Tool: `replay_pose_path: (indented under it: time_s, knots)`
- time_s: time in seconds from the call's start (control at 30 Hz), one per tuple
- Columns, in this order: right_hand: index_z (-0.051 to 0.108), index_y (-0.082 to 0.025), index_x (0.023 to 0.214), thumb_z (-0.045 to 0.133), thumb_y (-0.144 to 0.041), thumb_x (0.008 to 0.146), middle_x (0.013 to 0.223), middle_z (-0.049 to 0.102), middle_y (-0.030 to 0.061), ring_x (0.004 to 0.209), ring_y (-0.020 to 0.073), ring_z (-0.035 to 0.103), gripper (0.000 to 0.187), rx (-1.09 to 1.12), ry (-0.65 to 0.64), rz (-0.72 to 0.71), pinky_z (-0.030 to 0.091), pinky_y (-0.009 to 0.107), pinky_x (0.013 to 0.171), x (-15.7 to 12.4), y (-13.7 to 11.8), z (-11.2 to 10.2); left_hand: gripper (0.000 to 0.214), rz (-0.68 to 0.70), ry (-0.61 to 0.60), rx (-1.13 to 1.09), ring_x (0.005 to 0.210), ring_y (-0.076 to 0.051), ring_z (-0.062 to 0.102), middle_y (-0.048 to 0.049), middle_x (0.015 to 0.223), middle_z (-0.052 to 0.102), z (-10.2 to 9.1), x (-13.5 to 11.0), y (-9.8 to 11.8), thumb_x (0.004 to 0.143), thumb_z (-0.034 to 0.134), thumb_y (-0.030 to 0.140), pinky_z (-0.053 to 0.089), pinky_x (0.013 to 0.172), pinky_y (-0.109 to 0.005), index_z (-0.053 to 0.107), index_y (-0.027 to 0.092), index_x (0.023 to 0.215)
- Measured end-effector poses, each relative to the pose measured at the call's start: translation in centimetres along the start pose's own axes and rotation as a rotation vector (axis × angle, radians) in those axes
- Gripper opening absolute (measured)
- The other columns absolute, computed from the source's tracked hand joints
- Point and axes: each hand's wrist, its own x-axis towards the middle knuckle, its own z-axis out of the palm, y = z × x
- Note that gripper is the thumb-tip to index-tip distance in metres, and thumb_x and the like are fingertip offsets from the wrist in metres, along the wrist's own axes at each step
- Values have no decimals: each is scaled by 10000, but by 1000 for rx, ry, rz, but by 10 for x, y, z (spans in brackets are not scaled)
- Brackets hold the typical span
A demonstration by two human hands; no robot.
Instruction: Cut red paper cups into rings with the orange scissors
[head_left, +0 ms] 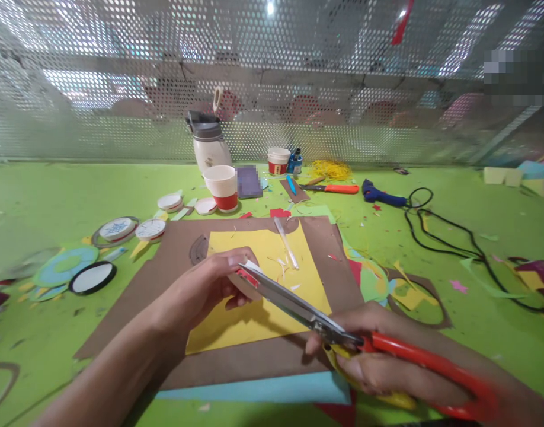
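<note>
My right hand (374, 362) is closed around the handles of a pair of scissors (294, 305), which have a large red handle loop and a yellow lower one. The blades point up and left. Between the thumb and fingers of my left hand (201, 284) is a small white-and-red piece (249, 283) that looks like part of a paper cup. The blade tips meet this piece; whether they are cutting into it I cannot tell. Beneath both hands lies a yellow sheet (254, 332) on brown cardboard (272, 363). A clear stick (286, 243) and white scraps rest on the sheet.
A paper cup (221, 188) stands beyond the cardboard, near a water bottle (210, 145). An orange-handled knife (338, 188) and a blue glue gun (383, 194) with its black cord (450, 222) lie back right. Round white lids (151, 229) sit left. Perforated metal closes the back.
</note>
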Motion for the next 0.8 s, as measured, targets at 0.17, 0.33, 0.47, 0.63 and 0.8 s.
replay_pose_path:
  time_s: [0.17,0.33,0.47,0.63,0.8]
  knots:
    - [763,-255,1053,563,-351,853,1055,760,45,1001,240,696,298,64,76,-42,511,292,891,-6,-5,5,325,6,-6,-16,523,-107,477,-13,611,560,0,0,0,817,580,444,339,456,-209,605,134,723]
    - [765,-252,1070,576,-386,858,1013,760,53,1014,240,691,314,63,69,-33,515,282,879,-4,-4,4,336,-54,47,8,515,-107,473,-14,595,560,6,0,5,778,603,464,325,448,-206,590,137,703]
    - [771,-245,1055,583,-390,825,1011,761,53,999,244,690,330,41,79,2,512,289,881,-6,-10,4,335,-36,34,-1,509,-102,460,-9,588,552,7,0,6,769,616,462,336,444,-203,598,136,695]
    - [759,-251,1056,527,-368,834,1014,750,51,992,257,679,342,-6,81,69,516,326,871,-8,-13,4,344,-24,38,-1,523,-103,470,-10,599,566,6,-2,5,767,639,474,372,458,-199,619,135,715]
    - [741,-238,1042,500,-339,845,1017,746,61,971,257,683,327,-7,80,69,522,336,840,-8,-11,4,345,-44,54,-60,513,-101,469,-10,592,573,8,-1,6,749,658,481,367,450,-195,611,141,716]
